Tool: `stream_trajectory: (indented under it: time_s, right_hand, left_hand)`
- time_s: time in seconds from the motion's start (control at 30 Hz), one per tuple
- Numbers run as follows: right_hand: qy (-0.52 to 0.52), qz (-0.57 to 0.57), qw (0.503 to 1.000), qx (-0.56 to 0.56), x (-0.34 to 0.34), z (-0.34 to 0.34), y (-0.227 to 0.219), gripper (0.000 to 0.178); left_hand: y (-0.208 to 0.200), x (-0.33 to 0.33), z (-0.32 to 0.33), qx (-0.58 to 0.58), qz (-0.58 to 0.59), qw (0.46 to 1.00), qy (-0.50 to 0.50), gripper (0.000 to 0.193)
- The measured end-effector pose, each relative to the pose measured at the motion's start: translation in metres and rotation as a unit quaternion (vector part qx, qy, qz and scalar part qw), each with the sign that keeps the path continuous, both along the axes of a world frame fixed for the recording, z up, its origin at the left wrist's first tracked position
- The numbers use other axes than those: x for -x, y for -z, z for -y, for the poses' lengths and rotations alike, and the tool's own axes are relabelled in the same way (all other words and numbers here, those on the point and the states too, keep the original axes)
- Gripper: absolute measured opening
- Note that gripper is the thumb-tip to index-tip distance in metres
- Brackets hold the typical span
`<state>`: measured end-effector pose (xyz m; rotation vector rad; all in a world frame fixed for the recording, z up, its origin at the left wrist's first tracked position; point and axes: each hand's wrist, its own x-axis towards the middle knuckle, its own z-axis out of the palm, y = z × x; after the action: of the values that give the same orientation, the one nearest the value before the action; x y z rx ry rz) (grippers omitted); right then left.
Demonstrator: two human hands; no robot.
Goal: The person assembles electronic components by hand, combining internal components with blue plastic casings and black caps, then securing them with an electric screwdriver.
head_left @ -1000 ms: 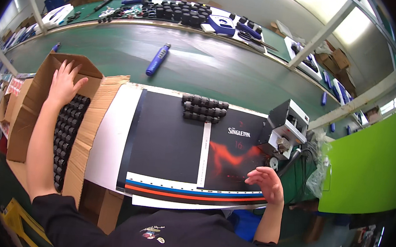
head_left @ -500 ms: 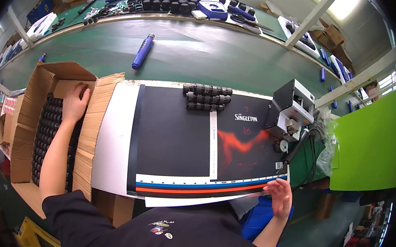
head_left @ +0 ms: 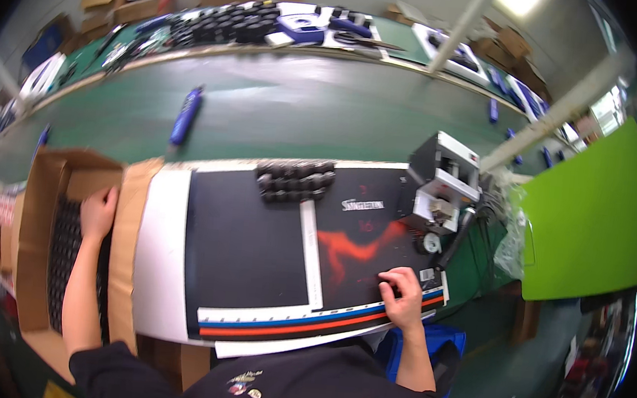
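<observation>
A cardboard box (head_left: 125,258) stands at the left, with rows of black ribbed cylindrical parts (head_left: 64,252) packed inside. My left hand (head_left: 97,214) is down in the far part of this box, over the parts; its fingers are mostly hidden and I cannot see whether they hold one. Over the right part of a black printed mat (head_left: 245,253) is my right hand (head_left: 402,297), its fingers loosely curved, thumb apart, nothing visible in them. A small stack of similar black cylinders (head_left: 295,180) lies at the mat's far edge.
A black-and-white bench machine (head_left: 445,183) stands right of the mat, cables beside it. Farther right is a bright green panel (head_left: 582,214). A blue cylindrical tool (head_left: 185,117) lies on the green table beyond. Black parts (head_left: 228,24) crowd the back shelf. A blue bin (head_left: 446,347) sits below the right edge.
My right hand has moved left and inward over the mat, its fingers more curled. My left hand stays inside the box, fingers now less visible. The whole view has shifted and tilted.
</observation>
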<state>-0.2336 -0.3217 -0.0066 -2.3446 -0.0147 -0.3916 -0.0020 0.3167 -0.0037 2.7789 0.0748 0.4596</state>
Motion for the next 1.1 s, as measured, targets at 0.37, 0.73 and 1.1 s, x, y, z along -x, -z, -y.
stream_trajectory:
  time_s: [0.37, 0.73, 1.1]
  right_hand:
    - [-0.003, 0.005, 1.000, 0.000, -0.001, 0.010, -0.009, 0.005]
    - [-0.013, 0.073, 0.997, -0.020, 0.006, 0.018, 0.001, 0.009]
    - [-0.116, 0.103, 0.988, 0.004, 0.019, 0.026, 0.009, 0.011]
  left_hand:
    - [0.019, -0.013, -0.028, 0.006, -0.027, 0.999, -0.029, 0.043]
    - [0.013, -0.010, -0.012, -0.023, 0.044, 0.999, 0.013, 0.045]
    - [-0.046, 0.038, 0.010, -0.111, -0.119, 0.984, 0.074, 0.019]
